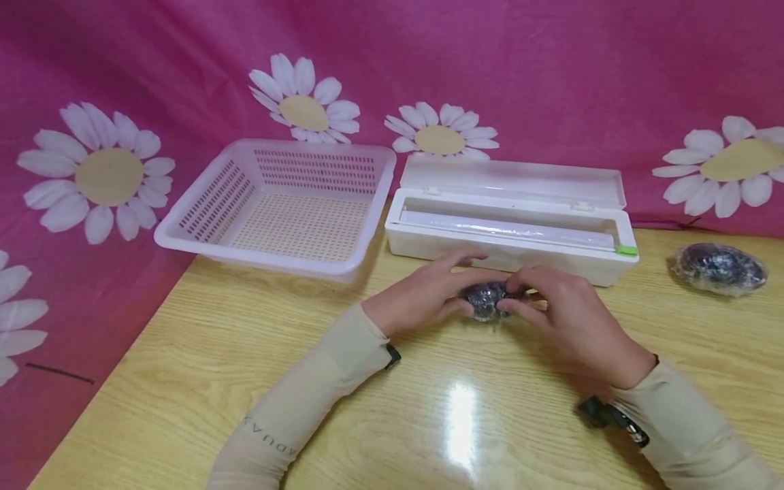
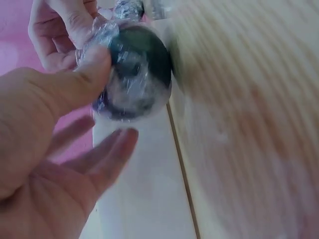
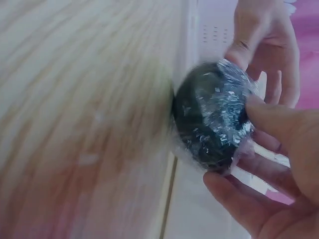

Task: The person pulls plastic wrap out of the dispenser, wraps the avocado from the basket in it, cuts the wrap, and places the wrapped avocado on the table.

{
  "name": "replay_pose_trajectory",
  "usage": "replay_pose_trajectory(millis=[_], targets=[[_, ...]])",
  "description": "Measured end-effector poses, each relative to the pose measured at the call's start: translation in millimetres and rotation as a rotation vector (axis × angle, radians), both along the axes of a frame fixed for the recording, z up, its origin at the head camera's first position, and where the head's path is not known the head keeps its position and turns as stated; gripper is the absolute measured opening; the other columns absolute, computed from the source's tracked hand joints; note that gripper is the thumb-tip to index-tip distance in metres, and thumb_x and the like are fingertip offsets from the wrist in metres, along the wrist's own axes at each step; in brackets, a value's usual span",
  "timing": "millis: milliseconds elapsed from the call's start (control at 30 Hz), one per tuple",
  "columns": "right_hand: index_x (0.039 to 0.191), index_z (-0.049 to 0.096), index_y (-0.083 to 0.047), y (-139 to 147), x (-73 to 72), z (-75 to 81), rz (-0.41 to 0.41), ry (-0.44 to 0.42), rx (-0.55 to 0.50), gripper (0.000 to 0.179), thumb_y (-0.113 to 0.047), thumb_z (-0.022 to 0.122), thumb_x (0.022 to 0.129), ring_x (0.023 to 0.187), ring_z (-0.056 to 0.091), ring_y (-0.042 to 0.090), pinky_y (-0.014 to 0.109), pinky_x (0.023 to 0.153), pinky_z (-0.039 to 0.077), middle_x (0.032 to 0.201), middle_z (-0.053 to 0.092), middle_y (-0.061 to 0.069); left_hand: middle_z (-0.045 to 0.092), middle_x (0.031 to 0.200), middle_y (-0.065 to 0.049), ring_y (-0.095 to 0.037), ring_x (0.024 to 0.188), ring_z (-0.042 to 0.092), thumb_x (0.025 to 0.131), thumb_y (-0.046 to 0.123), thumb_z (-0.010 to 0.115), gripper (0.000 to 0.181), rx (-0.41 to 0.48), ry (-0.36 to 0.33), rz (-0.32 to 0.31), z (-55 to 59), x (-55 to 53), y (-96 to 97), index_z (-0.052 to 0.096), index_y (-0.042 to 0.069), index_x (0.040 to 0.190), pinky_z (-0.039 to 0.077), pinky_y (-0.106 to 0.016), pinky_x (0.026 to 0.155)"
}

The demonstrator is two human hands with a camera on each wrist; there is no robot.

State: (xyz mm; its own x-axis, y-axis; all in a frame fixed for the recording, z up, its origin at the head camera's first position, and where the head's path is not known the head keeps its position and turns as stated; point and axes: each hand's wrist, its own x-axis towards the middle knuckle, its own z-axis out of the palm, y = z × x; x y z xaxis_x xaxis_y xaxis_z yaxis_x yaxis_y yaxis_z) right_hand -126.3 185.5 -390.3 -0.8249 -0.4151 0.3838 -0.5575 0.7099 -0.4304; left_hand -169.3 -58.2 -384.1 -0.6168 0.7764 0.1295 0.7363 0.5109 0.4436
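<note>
A dark green, rounded item wrapped in cling film (image 1: 486,301) sits on the table, between both hands. From its left side my left hand (image 1: 425,292) holds it; in the left wrist view the left thumb (image 2: 97,64) presses the wrinkled film while some fingers are spread below, apart from it. On the other side my right hand (image 1: 569,309) grips the same wrapped item (image 3: 212,117), thumb on the film and fingers around its lower edge. Just behind the hands stands a white cling film dispenser (image 1: 441,243), lid raised, with a film roll (image 1: 508,228) inside.
A white perforated plastic basket (image 1: 361,262) stands at the back left of the wooden table (image 1: 343,422). A second dark oval item in cling film (image 1: 719,269) lies at the right. A green tab (image 1: 626,250) shows at the dispenser's right end. Behind hangs a pink flowered cloth (image 1: 539,75).
</note>
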Motion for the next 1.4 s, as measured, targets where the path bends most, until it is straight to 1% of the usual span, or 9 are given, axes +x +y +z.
replay_pose_trajectory(millis=[67,167,333,500,633,767,1000,1233,1400], targets=[[0.094,0.072,-0.019,-0.9,0.4,0.8,-0.003,-0.003,-0.003,0.011,-0.019,0.082,0.089,0.083,0.072,0.012,0.038,0.070,0.062,0.090,0.074,-0.006,0.044,0.162,-0.004,-0.018,0.147,0.048,0.103,0.023,0.063,0.054,-0.035,0.016,-0.034,-1.0,0.2,0.0,0.049,0.027,0.155,0.044,-0.032,0.120],[0.095,0.074,-0.019,-0.1,0.8,3.0,-0.004,-0.023,0.016,0.011,-0.023,0.082,0.090,0.083,0.074,0.015,0.038,0.069,0.062,0.091,0.077,-0.005,0.053,0.156,-0.002,-0.017,0.141,0.056,0.104,0.019,0.060,0.050,-0.045,0.031,-0.044,-1.3,0.0,0.2,0.051,0.023,0.153,0.047,-0.031,0.117],[0.106,0.078,-0.014,4.7,0.5,5.1,0.031,-0.043,0.040,0.023,-0.021,0.086,0.085,0.099,0.078,0.028,0.046,0.080,0.063,0.108,0.081,0.007,0.055,0.154,-0.002,-0.016,0.137,0.059,0.104,0.019,0.060,0.050,-0.046,0.027,-0.015,-1.6,-1.5,-0.4,0.051,0.020,0.153,0.048,-0.031,0.115],[0.115,0.079,-0.004,5.8,-2.2,1.8,0.050,0.031,0.047,0.035,-0.015,0.087,0.083,0.113,0.072,0.035,0.050,0.090,0.060,0.128,0.072,0.016,0.050,0.157,-0.004,-0.018,0.138,0.057,0.106,0.023,0.057,0.051,-0.060,0.001,0.018,-2.6,-3.8,-2.1,0.046,0.019,0.156,0.047,-0.033,0.117],[0.114,0.079,-0.004,5.3,-3.7,-0.1,0.044,0.081,0.063,0.033,-0.013,0.086,0.082,0.105,0.071,0.029,0.048,0.087,0.060,0.115,0.073,0.012,0.045,0.158,-0.007,-0.020,0.138,0.055,0.106,0.022,0.057,0.053,-0.061,-0.007,0.024,-1.8,-3.6,-3.4,0.044,0.019,0.158,0.047,-0.033,0.118],[0.110,0.081,-0.007,5.4,-3.5,-0.4,0.032,0.128,0.061,0.030,-0.012,0.086,0.081,0.096,0.076,0.028,0.048,0.081,0.062,0.106,0.079,0.010,0.049,0.154,-0.008,-0.018,0.129,0.058,0.106,0.020,0.058,0.053,-0.067,-0.004,0.019,-0.6,-2.2,-2.2,0.045,0.016,0.157,0.049,-0.031,0.113],[0.115,0.079,-0.006,5.5,-0.5,-2.7,0.039,0.213,0.078,0.042,-0.010,0.089,0.075,0.076,0.078,0.024,0.045,0.065,0.062,0.105,0.080,0.016,0.052,0.151,-0.008,-0.015,0.119,0.064,0.097,0.036,0.072,0.067,-0.093,0.040,0.039,-2.5,-1.0,7.1,0.048,0.013,0.155,0.055,-0.027,0.105],[0.121,0.077,-0.008,2.0,0.9,-6.2,0.052,0.242,0.100,0.046,-0.010,0.089,0.077,0.090,0.079,0.029,0.046,0.073,0.063,0.108,0.080,0.017,0.052,0.154,-0.008,-0.019,0.134,0.060,0.097,0.040,0.072,0.070,-0.132,0.063,0.079,-2.0,1.2,14.4,0.045,0.015,0.156,0.049,-0.031,0.115],[0.123,0.076,-0.007,2.1,-1.4,-5.6,0.057,0.235,0.111,0.047,-0.005,0.088,0.078,0.095,0.077,0.028,0.047,0.078,0.063,0.109,0.079,0.014,0.050,0.156,-0.008,-0.021,0.136,0.059,0.097,0.040,0.072,0.073,-0.152,0.060,0.075,1.7,0.4,13.7,0.043,0.014,0.158,0.049,-0.033,0.116]])
